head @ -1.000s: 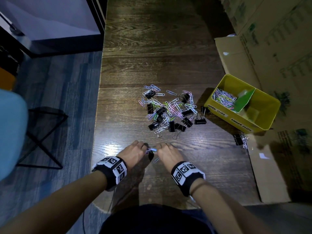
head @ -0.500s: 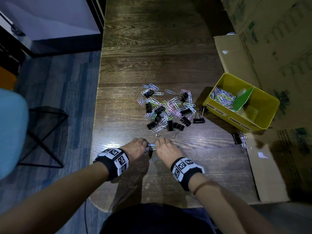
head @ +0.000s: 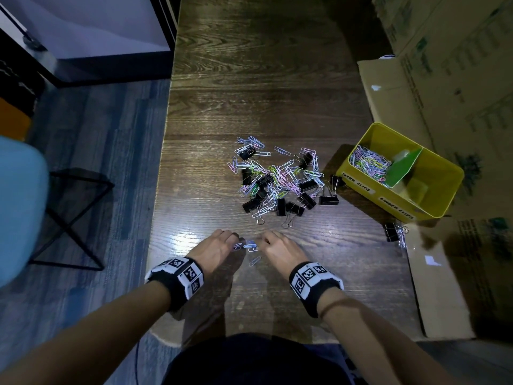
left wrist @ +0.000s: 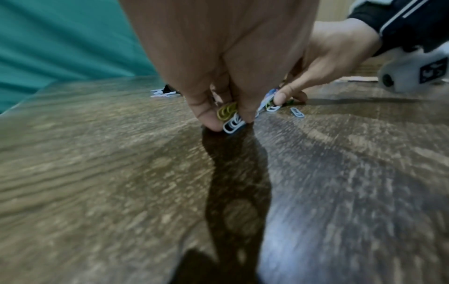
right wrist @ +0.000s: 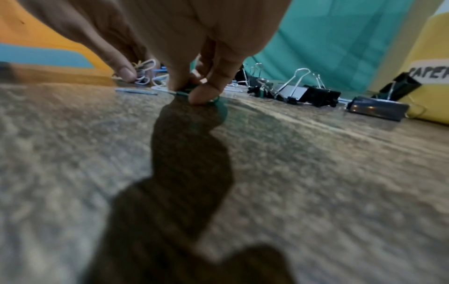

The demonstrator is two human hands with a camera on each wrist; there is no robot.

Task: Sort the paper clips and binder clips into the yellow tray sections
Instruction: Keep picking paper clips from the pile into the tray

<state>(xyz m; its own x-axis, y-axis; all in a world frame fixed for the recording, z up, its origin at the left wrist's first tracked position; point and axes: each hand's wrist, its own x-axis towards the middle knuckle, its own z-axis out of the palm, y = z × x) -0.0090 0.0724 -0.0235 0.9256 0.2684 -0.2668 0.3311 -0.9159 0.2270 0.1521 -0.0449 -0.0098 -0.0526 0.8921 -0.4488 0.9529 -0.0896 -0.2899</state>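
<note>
A mixed pile of coloured paper clips and black binder clips [head: 277, 180] lies mid-table. The yellow tray [head: 433, 209] stands to its right, with paper clips [head: 367, 162] in its left section and a green divider [head: 402, 169]. Near the front edge my left hand [head: 216, 248] pinches a small bunch of paper clips [left wrist: 230, 117] against the wood. My right hand [head: 280, 247] sits close beside it, fingertips pinching a green paper clip [right wrist: 194, 93] on the table. A loose paper clip [head: 254, 260] lies between the hands.
A lone binder clip with some paper clips [head: 394, 232] lies right of the hands, below the tray. Flattened cardboard [head: 433, 273] covers the table's right side. A blue chair [head: 19, 207] and a black stool frame [head: 72, 218] stand left of the table.
Both hands have shifted slightly away from me toward the pile, staying close together on the small cluster of paper clips. The pile and tray have not moved.
</note>
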